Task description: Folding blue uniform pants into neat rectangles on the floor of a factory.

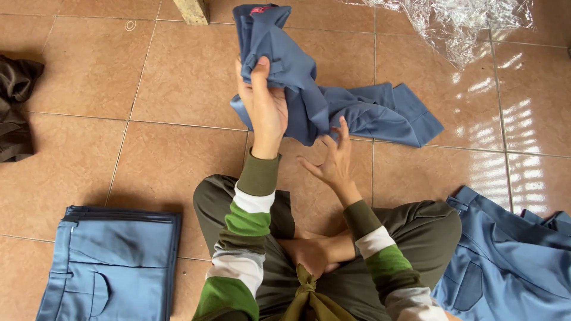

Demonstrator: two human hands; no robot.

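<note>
Loosely crumpled blue trousers (pixel 333 101) in the left hand's (pixel 264 104) grip.

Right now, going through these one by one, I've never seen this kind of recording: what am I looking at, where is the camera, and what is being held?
No machine here: a person sits cross-legged on a tiled floor, filmed by a camera on their own head, looking down. The left hand grips a blue garment and lifts one end; the rest trails on the tiles. The right hand is open, fingers spread, at the cloth's lower edge. A folded blue stack lies at the person's left, loose blue garments at the right, clear plastic wrap beyond, and dark cloth at the far left.
</note>
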